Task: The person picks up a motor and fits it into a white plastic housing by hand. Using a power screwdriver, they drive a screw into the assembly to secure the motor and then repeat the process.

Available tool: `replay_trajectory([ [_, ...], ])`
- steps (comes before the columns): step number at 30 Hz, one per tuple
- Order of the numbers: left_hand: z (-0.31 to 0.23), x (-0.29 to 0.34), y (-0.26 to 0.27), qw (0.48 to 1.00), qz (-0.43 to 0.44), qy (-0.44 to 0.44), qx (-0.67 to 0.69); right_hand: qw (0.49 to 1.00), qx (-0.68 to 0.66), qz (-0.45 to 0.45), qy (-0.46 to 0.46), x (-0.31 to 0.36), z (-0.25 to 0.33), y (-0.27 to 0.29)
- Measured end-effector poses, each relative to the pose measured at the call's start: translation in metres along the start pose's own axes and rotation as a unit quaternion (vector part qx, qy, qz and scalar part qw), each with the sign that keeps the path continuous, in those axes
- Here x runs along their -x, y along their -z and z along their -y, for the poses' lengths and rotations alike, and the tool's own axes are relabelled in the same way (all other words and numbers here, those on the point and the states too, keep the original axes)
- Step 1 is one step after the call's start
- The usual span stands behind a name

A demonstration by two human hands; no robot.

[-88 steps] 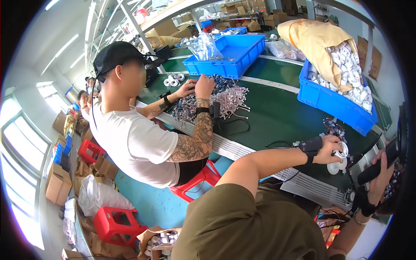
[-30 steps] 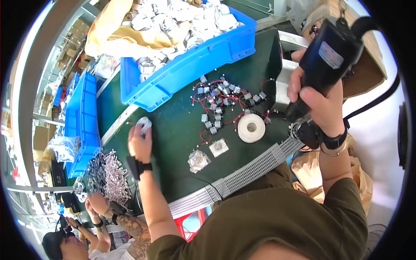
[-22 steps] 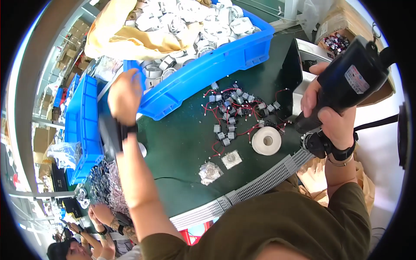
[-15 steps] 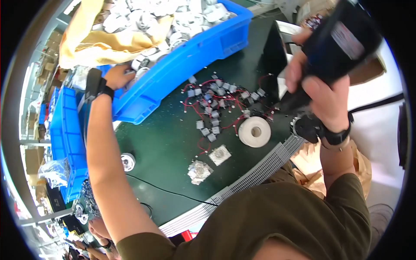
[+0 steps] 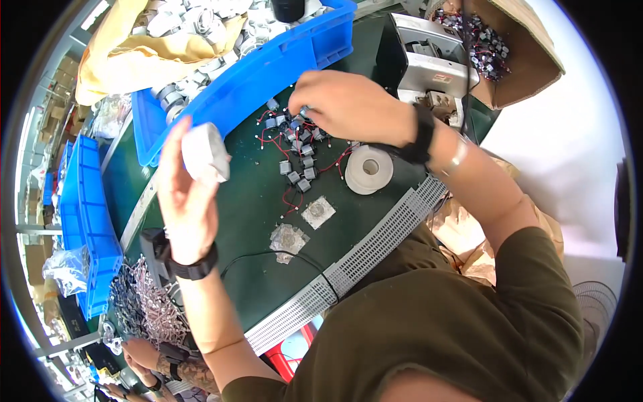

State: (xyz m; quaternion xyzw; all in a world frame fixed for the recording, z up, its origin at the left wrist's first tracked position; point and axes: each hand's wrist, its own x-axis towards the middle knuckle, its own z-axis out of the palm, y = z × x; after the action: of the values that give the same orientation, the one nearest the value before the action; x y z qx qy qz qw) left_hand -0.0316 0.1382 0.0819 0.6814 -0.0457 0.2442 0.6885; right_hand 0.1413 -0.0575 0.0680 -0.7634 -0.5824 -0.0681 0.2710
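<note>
My left hand is raised over the left side of the bench, its fingers around a white round plastic housing. My right hand reaches over a pile of small motors with red wires. Its fingertips are pinched on a small motor, of which only a bluish bit shows. Right of the pile lies a white spool-like ring. Two flat pieces, a square pale block and a crumpled silvery one, rest nearer to me.
A blue bin of white plastic parts stands at the far left. A metal press-like device and a cardboard box are at the far right. Another person's hand shows at lower left, near more blue bins.
My left hand has come out of the blue bin with the white housing. My right hand has let go of a large black object and moved left to the motors.
</note>
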Motion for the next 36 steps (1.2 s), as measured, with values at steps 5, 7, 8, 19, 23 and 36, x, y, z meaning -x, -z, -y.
replay_trajectory([
  [5, 0.021, 0.017, -0.009, 0.983, -0.016, 0.027, 0.180, 0.958, 0.078, 0.276, 0.025, -0.041, -0.020, -0.032],
  [7, 0.029, 0.024, -0.007, 0.982, -0.015, 0.031, 0.188, 0.955, 0.097, 0.279, 0.022, -0.043, -0.022, -0.039],
  [8, 0.031, 0.029, -0.004, 0.983, -0.018, 0.037, 0.178, 0.953, 0.111, 0.281, 0.025, -0.044, -0.023, -0.043],
  [19, 0.066, 0.041, -0.020, 0.893, 0.066, 0.174, 0.410, 0.940, -0.331, 0.049, -0.068, -0.011, -0.003, 0.003],
  [23, 0.067, 0.029, -0.045, 0.789, 0.065, 0.212, 0.574, 0.949, -0.312, 0.008, -0.053, 0.020, 0.019, 0.017],
  [36, 0.012, -0.003, -0.081, 0.858, 0.423, 0.183, 0.226, 0.995, -0.091, -0.036, 0.000, 0.084, 0.008, 0.031],
])
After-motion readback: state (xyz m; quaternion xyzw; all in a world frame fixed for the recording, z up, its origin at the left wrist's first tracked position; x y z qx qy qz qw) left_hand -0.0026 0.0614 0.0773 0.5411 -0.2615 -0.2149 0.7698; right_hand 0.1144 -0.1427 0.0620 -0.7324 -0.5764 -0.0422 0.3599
